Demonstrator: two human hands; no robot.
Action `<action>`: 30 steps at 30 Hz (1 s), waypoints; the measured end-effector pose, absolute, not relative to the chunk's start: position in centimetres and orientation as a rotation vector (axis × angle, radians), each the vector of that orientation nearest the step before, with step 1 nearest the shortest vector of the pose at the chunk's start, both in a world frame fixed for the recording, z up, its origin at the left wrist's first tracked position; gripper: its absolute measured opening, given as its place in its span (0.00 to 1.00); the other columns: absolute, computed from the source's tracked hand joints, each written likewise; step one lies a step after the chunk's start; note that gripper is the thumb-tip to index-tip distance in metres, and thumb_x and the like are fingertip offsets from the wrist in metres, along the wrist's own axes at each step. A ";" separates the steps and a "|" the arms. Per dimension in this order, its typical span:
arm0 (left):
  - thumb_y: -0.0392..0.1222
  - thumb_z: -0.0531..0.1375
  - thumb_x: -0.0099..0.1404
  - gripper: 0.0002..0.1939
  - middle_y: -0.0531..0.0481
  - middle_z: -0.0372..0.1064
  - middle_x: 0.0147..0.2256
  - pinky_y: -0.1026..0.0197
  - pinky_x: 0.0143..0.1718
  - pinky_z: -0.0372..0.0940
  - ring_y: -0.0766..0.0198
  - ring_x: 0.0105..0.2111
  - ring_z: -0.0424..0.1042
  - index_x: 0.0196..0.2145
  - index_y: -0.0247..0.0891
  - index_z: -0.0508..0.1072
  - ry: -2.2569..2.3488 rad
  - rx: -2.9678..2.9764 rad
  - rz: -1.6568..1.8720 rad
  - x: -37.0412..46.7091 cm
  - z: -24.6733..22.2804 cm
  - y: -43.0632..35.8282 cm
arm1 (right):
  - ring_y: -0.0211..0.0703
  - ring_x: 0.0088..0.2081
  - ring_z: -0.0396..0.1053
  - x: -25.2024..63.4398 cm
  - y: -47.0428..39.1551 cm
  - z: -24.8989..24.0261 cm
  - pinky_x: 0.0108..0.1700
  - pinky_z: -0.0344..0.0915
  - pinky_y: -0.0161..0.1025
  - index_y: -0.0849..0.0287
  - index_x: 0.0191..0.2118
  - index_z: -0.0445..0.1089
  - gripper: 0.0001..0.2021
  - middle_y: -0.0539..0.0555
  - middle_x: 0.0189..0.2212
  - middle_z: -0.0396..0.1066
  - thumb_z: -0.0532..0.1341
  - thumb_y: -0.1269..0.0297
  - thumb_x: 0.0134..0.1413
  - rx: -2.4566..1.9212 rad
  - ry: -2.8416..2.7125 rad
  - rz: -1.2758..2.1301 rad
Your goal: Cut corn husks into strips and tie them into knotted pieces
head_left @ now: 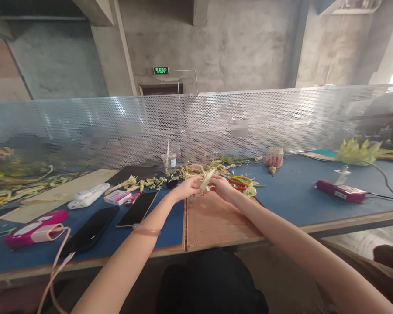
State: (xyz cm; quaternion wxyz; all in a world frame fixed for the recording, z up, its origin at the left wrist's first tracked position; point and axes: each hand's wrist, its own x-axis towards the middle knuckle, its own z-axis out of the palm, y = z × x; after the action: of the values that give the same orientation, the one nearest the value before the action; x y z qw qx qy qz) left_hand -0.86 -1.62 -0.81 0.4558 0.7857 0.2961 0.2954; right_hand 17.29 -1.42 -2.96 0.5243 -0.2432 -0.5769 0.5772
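My left hand (189,187) and my right hand (221,186) are close together over the brown board (219,218) at the table's front. Between them they grip a pale green, leaf-like strip (207,179) that stands up tilted, its lower end partly hidden by my fingers. The fingers of both hands are curled in around it. Just behind lie loose plant pieces (196,168). Red and yellow loops (242,181), perhaps cords or handles, rest beside my right hand, with a pale green scrap (250,191) near them.
Left on the blue table are two dark phones (138,209), a white power strip (89,196), a small box (118,197) and a magenta device (36,229) with a cable. At right stand a jar (274,157) and another magenta device (340,192). A perforated metal screen (216,126) runs behind.
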 end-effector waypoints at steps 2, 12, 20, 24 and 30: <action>0.39 0.63 0.53 0.35 0.40 0.73 0.37 0.65 0.26 0.57 0.59 0.34 0.72 0.57 0.34 0.55 0.735 1.945 0.720 -0.9 -0.8 -1.6 | 0.36 0.28 0.64 17.4 -1.3 -3.0 0.29 0.57 0.33 0.59 0.29 0.70 0.07 0.52 0.29 0.70 0.63 0.66 0.39 -0.562 -1.373 1.368; 0.42 0.62 0.54 0.32 0.40 0.73 0.38 0.65 0.27 0.57 0.61 0.33 0.71 0.55 0.35 0.59 0.688 1.972 0.635 -0.8 -0.7 -1.8 | 0.32 0.25 0.58 17.5 -0.9 -3.2 0.27 0.53 0.32 0.61 0.25 0.67 0.07 0.48 0.25 0.63 0.62 0.62 0.40 -0.615 -1.334 1.241; 0.41 0.62 0.53 0.32 0.39 0.72 0.40 0.64 0.29 0.60 0.61 0.33 0.72 0.55 0.36 0.60 0.690 1.979 0.597 -0.8 -0.8 -1.6 | 0.31 0.23 0.56 17.3 -1.7 -2.5 0.26 0.54 0.32 0.60 0.26 0.67 0.06 0.47 0.23 0.63 0.61 0.64 0.38 -0.605 -1.350 1.232; 0.40 0.63 0.52 0.33 0.37 0.70 0.42 0.63 0.30 0.62 0.60 0.33 0.72 0.55 0.35 0.59 0.703 1.973 0.639 -0.7 -1.0 -1.4 | 0.30 0.21 0.54 17.4 -1.9 -2.4 0.24 0.51 0.31 0.61 0.23 0.65 0.07 0.46 0.21 0.60 0.61 0.62 0.39 -0.633 -1.342 1.191; 0.40 0.65 0.51 0.40 0.36 0.63 0.51 0.55 0.38 0.66 0.54 0.44 0.69 0.59 0.41 0.52 0.696 1.933 0.745 -0.7 -0.5 -2.0 | 0.29 0.20 0.53 17.6 -1.3 -2.6 0.22 0.49 0.31 0.60 0.23 0.64 0.10 0.46 0.19 0.59 0.62 0.58 0.38 -0.714 -1.288 1.123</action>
State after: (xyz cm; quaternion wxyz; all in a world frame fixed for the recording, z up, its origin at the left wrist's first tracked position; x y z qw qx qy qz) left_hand -0.67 -2.03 -0.50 0.4600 0.7854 0.2829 0.3026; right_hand 17.62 -1.33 -2.62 0.6010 -0.3083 -0.5556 0.4848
